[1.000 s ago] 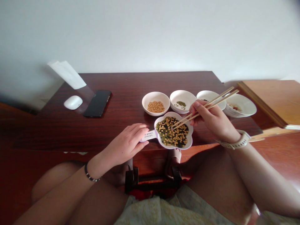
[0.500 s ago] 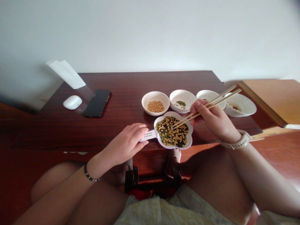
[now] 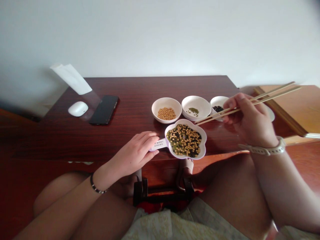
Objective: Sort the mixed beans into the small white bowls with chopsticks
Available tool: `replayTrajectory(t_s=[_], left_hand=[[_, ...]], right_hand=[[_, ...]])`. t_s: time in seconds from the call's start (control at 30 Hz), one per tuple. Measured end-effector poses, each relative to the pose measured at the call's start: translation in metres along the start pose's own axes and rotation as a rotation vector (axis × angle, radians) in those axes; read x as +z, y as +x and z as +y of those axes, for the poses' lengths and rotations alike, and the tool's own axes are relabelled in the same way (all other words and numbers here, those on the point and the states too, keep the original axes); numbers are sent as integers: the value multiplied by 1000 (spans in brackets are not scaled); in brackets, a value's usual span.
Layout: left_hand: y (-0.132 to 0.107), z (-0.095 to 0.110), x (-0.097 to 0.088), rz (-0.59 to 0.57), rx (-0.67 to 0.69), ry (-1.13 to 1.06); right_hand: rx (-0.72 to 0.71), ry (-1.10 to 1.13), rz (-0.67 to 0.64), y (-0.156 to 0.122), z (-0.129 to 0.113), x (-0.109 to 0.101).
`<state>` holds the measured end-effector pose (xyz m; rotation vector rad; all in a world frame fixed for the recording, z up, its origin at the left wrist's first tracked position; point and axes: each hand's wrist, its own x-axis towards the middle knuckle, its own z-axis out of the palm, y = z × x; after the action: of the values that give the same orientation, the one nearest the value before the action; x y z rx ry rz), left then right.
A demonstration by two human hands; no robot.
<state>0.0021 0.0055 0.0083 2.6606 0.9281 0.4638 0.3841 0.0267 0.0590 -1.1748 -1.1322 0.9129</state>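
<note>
My left hand [image 3: 136, 150] is closed on the short labelled handle of a white, flower-shaped scoop bowl [image 3: 203, 149], keeping it at the table's front edge. Mixed yellow, green and black beans [image 3: 185, 140] cover its bottom. My right hand [image 3: 250, 121] grips a pair of wooden chopsticks [image 3: 272, 94]; their tips are close together just past the scoop bowl's right rim. Whether they pinch anything is too small to tell. Behind are a bowl of yellow beans [image 3: 155, 113], a bowl with a few green beans [image 3: 203, 105] and a bowl with black beans [image 3: 220, 100].
A fourth white bowl [image 3: 270, 114] is mostly hidden behind my right hand. On the left of the dark wooden table [image 3: 130, 90] lie a black phone [image 3: 104, 110], a white rounded case [image 3: 78, 109] and a white folded paper object [image 3: 72, 78]. A lighter wooden surface [image 3: 300, 103] adjoins at right.
The chopsticks have come up out of the mixed beans and moved right with my right hand, which now covers most of the fourth bowl. My left hand has stayed on the handle.
</note>
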Motion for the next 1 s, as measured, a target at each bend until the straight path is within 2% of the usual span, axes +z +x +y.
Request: replayTrajectory(t_s=[0.07,0.13,0.27,0.4,0.53,0.63,0.73,1.0], left_hand=[[-1,-1,0,-1,0,-2],[-2,-1,1,3,-2,-8],[-2,-2,1,5,-1,-6],[-1,-1,0,5,-5,-8],[0,-1,0,10,-15,-16],[0,-1,0,9,-6,-14],[0,-1,0,6,-4,0],[0,0,0,25,-8,-24]], right_hand=[[-143,33,168,9,-1,-12],[-218,19,304,19,1,-26],[-316,-193,478,28,9,-48],[-293,-402,516,23,13,-57],[-274,-328,516,22,14,-54],[-220,-105,450,24,16,-46],[-167,61,293,21,16,-34],[44,-12,-83,-7,9,5]])
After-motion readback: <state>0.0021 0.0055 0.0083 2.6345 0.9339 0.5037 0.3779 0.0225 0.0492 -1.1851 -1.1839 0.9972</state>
